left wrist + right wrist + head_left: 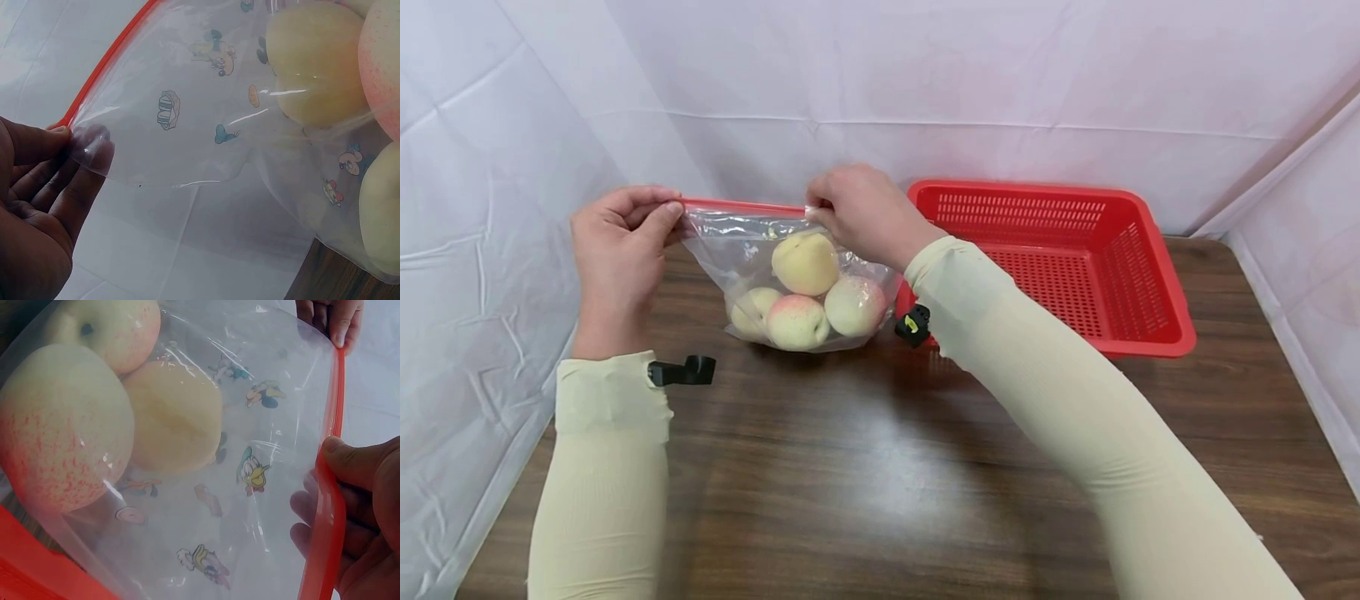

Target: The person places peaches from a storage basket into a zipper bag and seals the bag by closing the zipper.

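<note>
A clear zip bag [715,242] printed with small cartoon figures holds several peaches [797,322], pale yellow with pink blush. Its red zip strip [741,207] runs along the top between both hands. My left hand [621,242] pinches the strip's left end between thumb and fingers. Farther along, my right hand [865,212] grips the strip, thumb on the near side and fingers behind the film, as the right wrist view shows. In the left wrist view the strip [106,65] slants up from the left fingertips. The peaches sit bunched in the bag's lower part.
A red plastic basket [1172,308] with slotted walls stands right of the bag, its left side partly behind my right forearm. The brown wood table [850,467] lies beneath. White cloth [925,75] hangs at the back and both sides.
</note>
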A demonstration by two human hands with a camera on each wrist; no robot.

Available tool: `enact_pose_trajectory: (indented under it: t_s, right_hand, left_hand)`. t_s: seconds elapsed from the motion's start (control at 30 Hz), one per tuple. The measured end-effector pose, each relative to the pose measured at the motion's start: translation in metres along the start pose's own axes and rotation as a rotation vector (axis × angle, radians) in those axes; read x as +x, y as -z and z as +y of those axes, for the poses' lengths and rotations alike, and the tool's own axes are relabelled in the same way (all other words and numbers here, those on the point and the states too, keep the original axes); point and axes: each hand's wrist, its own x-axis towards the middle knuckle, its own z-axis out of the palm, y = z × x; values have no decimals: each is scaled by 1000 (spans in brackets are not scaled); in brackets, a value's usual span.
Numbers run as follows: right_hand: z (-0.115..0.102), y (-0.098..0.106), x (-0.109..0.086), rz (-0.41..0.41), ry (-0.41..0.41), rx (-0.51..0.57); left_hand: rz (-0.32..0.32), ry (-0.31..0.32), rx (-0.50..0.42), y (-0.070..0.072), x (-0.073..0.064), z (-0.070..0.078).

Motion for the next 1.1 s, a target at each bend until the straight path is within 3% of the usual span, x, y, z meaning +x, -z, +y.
enact_pose_trajectory:
  t_s: [1.1]
  right_hand:
    - [26,0,-15,52,-8,12]
  left_hand:
    - [-1,-1,18,0,2,-2]
